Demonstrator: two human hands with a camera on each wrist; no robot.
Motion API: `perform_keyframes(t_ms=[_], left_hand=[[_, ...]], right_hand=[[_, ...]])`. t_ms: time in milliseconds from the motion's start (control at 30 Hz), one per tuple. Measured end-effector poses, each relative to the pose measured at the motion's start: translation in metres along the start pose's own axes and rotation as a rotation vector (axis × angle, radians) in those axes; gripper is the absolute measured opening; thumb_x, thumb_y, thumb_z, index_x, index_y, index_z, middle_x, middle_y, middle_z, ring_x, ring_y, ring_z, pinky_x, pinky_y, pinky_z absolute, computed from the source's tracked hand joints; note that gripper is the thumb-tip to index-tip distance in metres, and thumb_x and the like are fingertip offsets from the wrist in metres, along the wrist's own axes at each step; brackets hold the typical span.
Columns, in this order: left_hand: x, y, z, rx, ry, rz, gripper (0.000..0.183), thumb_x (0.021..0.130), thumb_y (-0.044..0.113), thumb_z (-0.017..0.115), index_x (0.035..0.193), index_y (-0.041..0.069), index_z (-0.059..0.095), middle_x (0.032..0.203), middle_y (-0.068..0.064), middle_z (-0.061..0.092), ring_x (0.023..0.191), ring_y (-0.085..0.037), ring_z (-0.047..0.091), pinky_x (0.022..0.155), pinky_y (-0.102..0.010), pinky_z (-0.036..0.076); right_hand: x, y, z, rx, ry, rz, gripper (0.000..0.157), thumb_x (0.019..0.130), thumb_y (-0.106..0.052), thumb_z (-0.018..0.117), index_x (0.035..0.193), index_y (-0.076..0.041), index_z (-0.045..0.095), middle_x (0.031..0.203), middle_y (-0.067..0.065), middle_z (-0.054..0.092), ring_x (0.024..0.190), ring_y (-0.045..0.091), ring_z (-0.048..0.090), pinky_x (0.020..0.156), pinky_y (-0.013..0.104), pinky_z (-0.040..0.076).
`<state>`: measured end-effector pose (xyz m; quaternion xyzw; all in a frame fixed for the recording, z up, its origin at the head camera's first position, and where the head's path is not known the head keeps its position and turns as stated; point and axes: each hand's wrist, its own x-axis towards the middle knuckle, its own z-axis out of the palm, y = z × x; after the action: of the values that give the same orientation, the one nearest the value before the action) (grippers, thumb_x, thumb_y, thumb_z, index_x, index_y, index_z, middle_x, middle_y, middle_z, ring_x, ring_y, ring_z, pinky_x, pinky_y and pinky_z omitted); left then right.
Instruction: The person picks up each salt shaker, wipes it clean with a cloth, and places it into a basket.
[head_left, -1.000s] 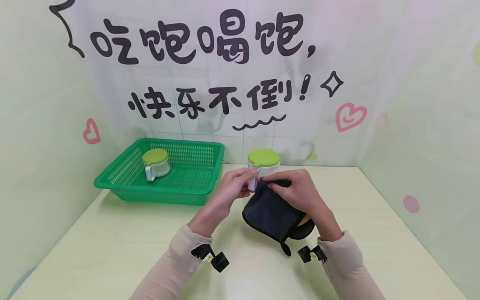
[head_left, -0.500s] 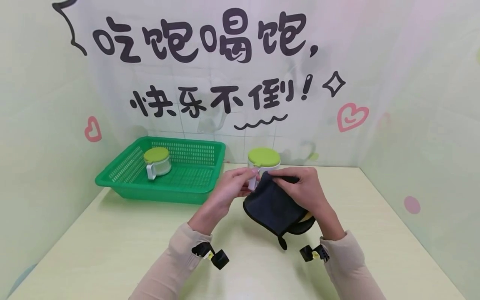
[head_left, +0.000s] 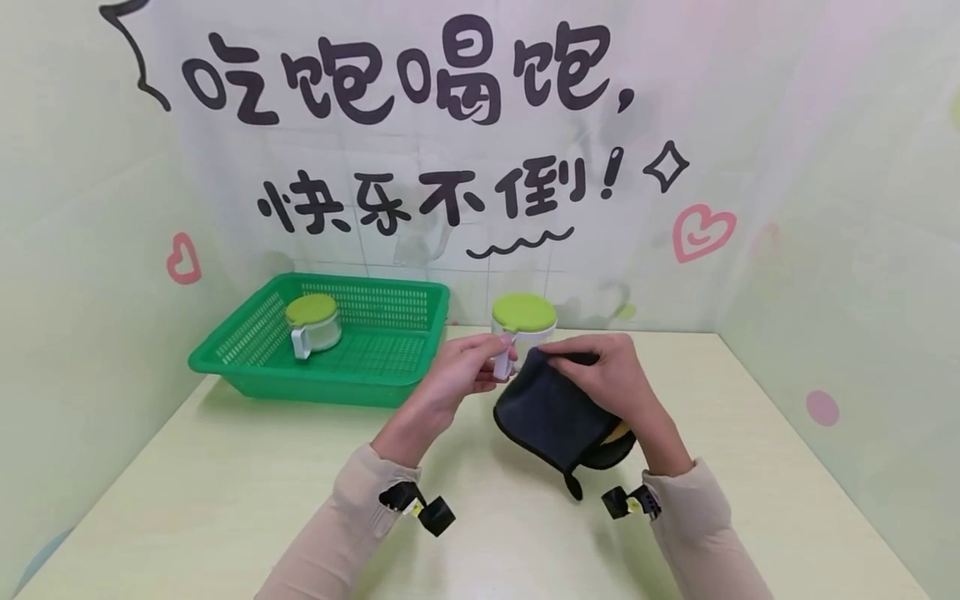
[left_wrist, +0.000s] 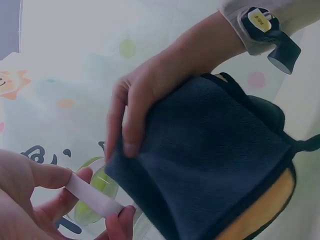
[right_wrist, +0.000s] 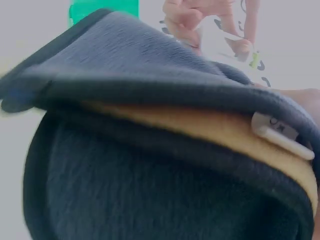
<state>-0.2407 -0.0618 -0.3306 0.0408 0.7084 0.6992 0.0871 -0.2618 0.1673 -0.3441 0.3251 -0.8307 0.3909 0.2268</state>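
My left hand (head_left: 456, 375) grips the white handle (left_wrist: 95, 195) of a clear jar with a lime-green lid (head_left: 524, 312), held upright toward the back of the table. Beside it, my right hand (head_left: 609, 373) pinches a dark blue cloth (head_left: 553, 412) near its top corner. The cloth hangs folded in front of the jar and hides part of its body. It has black edging, a tan side (right_wrist: 200, 122) and a small hanging loop (head_left: 573, 486). A white label (right_wrist: 280, 132) shows inside the fold in the right wrist view.
A green plastic basket (head_left: 322, 389) stands at the back left. Inside it sits a second clear jar (head_left: 324, 335) with a green lid and white handle. Behind the pale table (head_left: 262, 492) is a printed wall curtain (head_left: 420, 150), with more curtain along both sides.
The right hand has shifted slightly up and right with the cloth, drawing its top corner a little away from the jar handle. The left hand keeps its grip, with the jar almost still.
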Motion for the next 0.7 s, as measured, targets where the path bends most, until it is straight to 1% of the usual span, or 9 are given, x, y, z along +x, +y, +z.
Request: perform_keyframes(t_ms=[67,133,200,300,367,433,600,633,700], left_hand=[[0.0003,-0.0002,0.0001,0.010,-0.001,0.003,0.030,0.104,0.033,0.060,0.102,0.006,0.072,0.091,-0.002,0.069,0.082,-0.015,0.064,0.080,-0.028,0.053],[0.0006,-0.0004,-0.0007,0.009,-0.003,0.007,0.031,0.104,0.034,0.060,0.103,0.005,0.072,0.091,-0.002,0.069,0.082,-0.015,0.064,0.080,-0.028,0.053],[0.0005,-0.0001,-0.0018,0.000,-0.003,0.008,0.030,0.104,0.033,0.060,0.102,0.005,0.071,0.089,-0.001,0.070,0.082,-0.015,0.064,0.078,-0.027,0.052],[0.0000,0.0008,-0.0038,-0.024,-0.004,0.006,0.027,0.104,0.033,0.059,0.098,0.008,0.070,0.086,0.000,0.069,0.082,-0.015,0.065,0.076,-0.026,0.051],[-0.0004,0.0017,-0.0051,-0.037,-0.002,0.000,0.026,0.104,0.032,0.058,0.095,0.011,0.069,0.084,0.001,0.069,0.081,-0.015,0.065,0.075,-0.025,0.051],[0.0000,0.0016,-0.0061,-0.044,-0.003,-0.002,0.025,0.104,0.032,0.059,0.093,0.011,0.069,0.082,0.001,0.068,0.080,-0.015,0.065,0.074,-0.025,0.050],[0.0012,0.0018,-0.0063,-0.031,-0.020,-0.002,0.026,0.103,0.033,0.060,0.091,0.012,0.069,0.083,0.000,0.068,0.079,-0.016,0.064,0.074,-0.025,0.050],[0.0016,0.0018,-0.0063,-0.028,-0.024,-0.002,0.026,0.103,0.033,0.060,0.091,0.012,0.069,0.084,0.000,0.068,0.080,-0.016,0.063,0.074,-0.025,0.050],[0.0020,0.0019,-0.0066,-0.030,-0.034,-0.007,0.026,0.103,0.033,0.060,0.091,0.012,0.069,0.085,-0.001,0.068,0.080,-0.016,0.063,0.075,-0.026,0.050]], right_hand=[[0.0004,0.0000,-0.0014,0.034,0.044,-0.012,0.023,0.085,-0.004,0.083,0.105,-0.016,0.084,0.098,0.005,0.081,0.097,0.017,0.078,0.089,0.012,0.053],[0.0007,-0.0002,-0.0011,0.036,0.039,0.002,0.023,0.085,-0.004,0.082,0.105,-0.016,0.084,0.099,0.005,0.081,0.097,0.017,0.078,0.089,0.012,0.053],[0.0007,-0.0001,0.0005,0.016,-0.016,0.033,0.022,0.085,-0.005,0.082,0.104,-0.017,0.084,0.098,0.003,0.081,0.096,0.017,0.078,0.087,0.015,0.054],[0.0009,0.0001,0.0039,-0.040,-0.128,0.072,0.020,0.086,-0.008,0.081,0.102,-0.020,0.085,0.097,0.000,0.081,0.094,0.017,0.077,0.082,0.023,0.056],[0.0010,0.0004,0.0052,-0.065,-0.166,0.077,0.019,0.086,-0.009,0.081,0.101,-0.021,0.085,0.096,-0.001,0.081,0.092,0.017,0.076,0.080,0.027,0.057],[0.0013,0.0009,0.0051,-0.073,-0.138,0.055,0.019,0.086,-0.008,0.081,0.100,-0.021,0.085,0.095,-0.001,0.082,0.091,0.017,0.077,0.080,0.026,0.057],[0.0013,0.0003,0.0005,0.008,0.056,-0.010,0.023,0.083,-0.003,0.083,0.102,-0.016,0.084,0.094,0.003,0.082,0.092,0.016,0.078,0.085,0.013,0.054],[0.0012,0.0001,-0.0003,0.027,0.081,-0.015,0.024,0.083,-0.002,0.083,0.102,-0.015,0.084,0.094,0.004,0.081,0.092,0.016,0.078,0.085,0.012,0.053],[0.0012,-0.0004,-0.0010,0.041,0.099,-0.008,0.024,0.083,-0.001,0.083,0.103,-0.015,0.084,0.095,0.005,0.081,0.093,0.016,0.078,0.086,0.009,0.052]])
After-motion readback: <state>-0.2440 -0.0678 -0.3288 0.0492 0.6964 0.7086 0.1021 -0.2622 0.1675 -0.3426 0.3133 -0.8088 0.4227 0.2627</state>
